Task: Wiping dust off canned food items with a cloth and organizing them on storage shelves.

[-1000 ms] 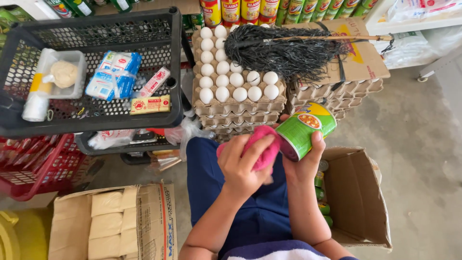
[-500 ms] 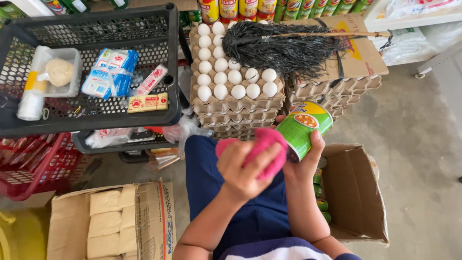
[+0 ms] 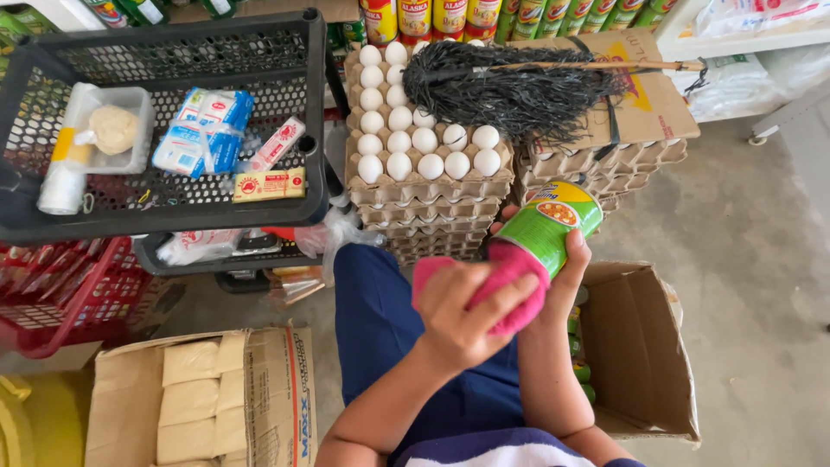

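1. Fingers of the right hand (image 3: 566, 275) wrap around a green cylindrical tin can with a yellow-and-orange label (image 3: 546, 227), gripping its lower end and holding it tilted, its top pointing up and to the right, above the person's lap.
2. The left hand (image 3: 462, 311) is closed on a pink cloth (image 3: 510, 285), pinching it between thumb and fingers and pressing it against the bottom end of the can.
3. Just beside the right forearm, an open brown cardboard box (image 3: 644, 346) sits on the grey concrete floor (image 3: 752, 259), with green cans partly visible inside it.
4. Beyond the can, stacked grey cardboard trays of white eggs (image 3: 415, 147) stand in a pile, and a dark stringy mop head on a wooden stick (image 3: 510, 82) lies across neighbouring trays.
5. To the left, a black plastic mesh basket (image 3: 285, 52) holds small packaged goods.
6. Nearer the person's left elbow, another cardboard box packed with pale yellow blocks (image 3: 199, 398) rests on the floor.
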